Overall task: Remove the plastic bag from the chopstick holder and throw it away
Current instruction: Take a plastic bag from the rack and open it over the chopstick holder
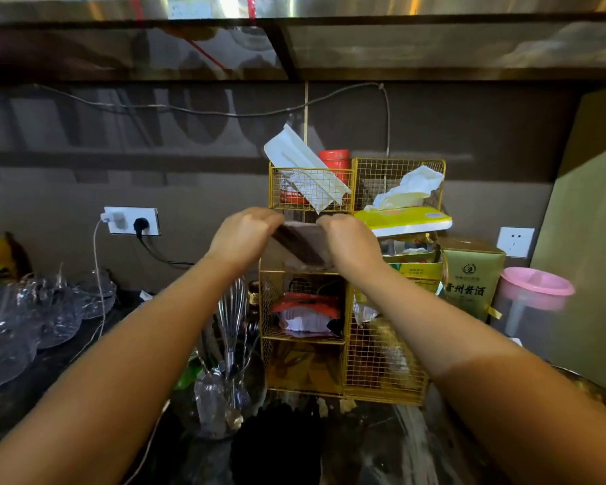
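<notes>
- Two bare forearms reach up from the lower corners and meet in front of a gold wire rack (347, 365) standing on the dark counter (382, 446).
- Left hand (240, 239) and right hand (352, 245) each close on one end of a dark bundle wrapped in a clear plastic bag (303, 245), held up between them against the rack's middle tier.
- Whether the bundle is chopsticks or their holder cannot be told; it is blurred.
- Below the left forearm, a steel whisk (232, 309) stands among other utensils.
- Clear glass bowls (32, 320) sit stacked at far left.
- Up on the rack, a yellow tissue pack (404, 220) rests right of centre.
- Right of the rack stand a green box (469, 274) and a pink-lidded pitcher (534, 299).
</notes>
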Motion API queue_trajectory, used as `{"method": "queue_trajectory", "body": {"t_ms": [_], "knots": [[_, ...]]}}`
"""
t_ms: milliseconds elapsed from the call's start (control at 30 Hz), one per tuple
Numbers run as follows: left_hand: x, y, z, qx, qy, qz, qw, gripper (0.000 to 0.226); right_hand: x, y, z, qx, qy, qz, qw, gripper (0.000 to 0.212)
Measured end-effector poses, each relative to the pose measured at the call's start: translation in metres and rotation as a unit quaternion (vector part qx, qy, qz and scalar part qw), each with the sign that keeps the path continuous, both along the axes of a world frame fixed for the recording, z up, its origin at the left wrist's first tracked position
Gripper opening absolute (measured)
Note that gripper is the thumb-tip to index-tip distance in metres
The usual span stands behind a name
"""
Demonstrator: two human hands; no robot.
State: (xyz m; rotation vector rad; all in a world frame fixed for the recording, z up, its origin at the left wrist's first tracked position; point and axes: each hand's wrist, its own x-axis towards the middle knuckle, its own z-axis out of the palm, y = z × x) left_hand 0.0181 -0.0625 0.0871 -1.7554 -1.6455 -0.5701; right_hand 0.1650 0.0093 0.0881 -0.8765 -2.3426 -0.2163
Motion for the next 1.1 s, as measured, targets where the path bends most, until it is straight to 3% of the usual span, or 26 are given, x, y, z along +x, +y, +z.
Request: {"method": "queue_trajectory", "body": {"t_ms": [233, 433, 700, 1100], "knots": [[0.006, -0.054, 0.023, 0.059, 0.028, 0.020, 0.998, 0.026, 0.010, -0.049, 0.021, 0.004, 0.048, 0.048, 0.998, 0.023], [0.005, -0.115, 0.017, 0.050, 0.043, 0.038, 0.997, 0.027, 0.011, -0.095, 0.016, 0.012, 0.061, 0.092, 0.994, 0.023], [0.004, -0.177, -0.011, 0.012, -0.174, 0.094, 0.980, 0.022, -0.002, -0.159, -0.005, -0.074, 0.028, 0.175, 0.981, 0.020], [0.016, -0.216, -0.131, -0.106, -0.277, 0.117, 0.948, 0.037, -0.004, -0.207, -0.115, -0.308, -0.093, 0.211, 0.923, 0.031]]}}
